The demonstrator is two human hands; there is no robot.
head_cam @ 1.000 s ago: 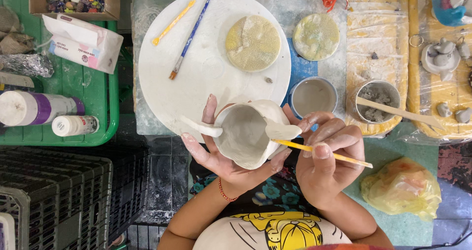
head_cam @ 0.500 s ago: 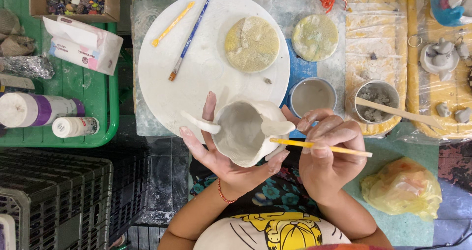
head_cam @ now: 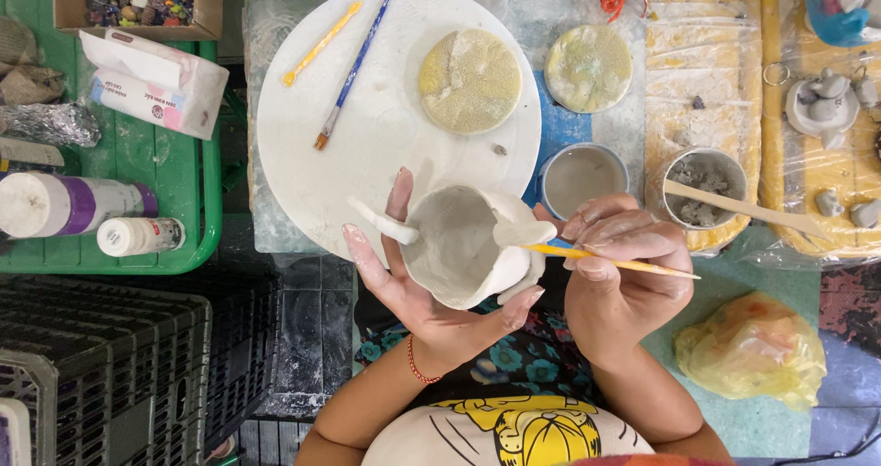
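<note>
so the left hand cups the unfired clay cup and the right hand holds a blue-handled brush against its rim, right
Not quite. In the head view the right hand holds a yellow-handled tool. The blue-handled brush lies on the white round board. The left hand does cup the clay cup.

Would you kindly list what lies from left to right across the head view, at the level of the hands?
White bottle with purple band → small white bottle → left hand → clay cup → right hand holding a yellow stick → yellow plastic bag.
</note>
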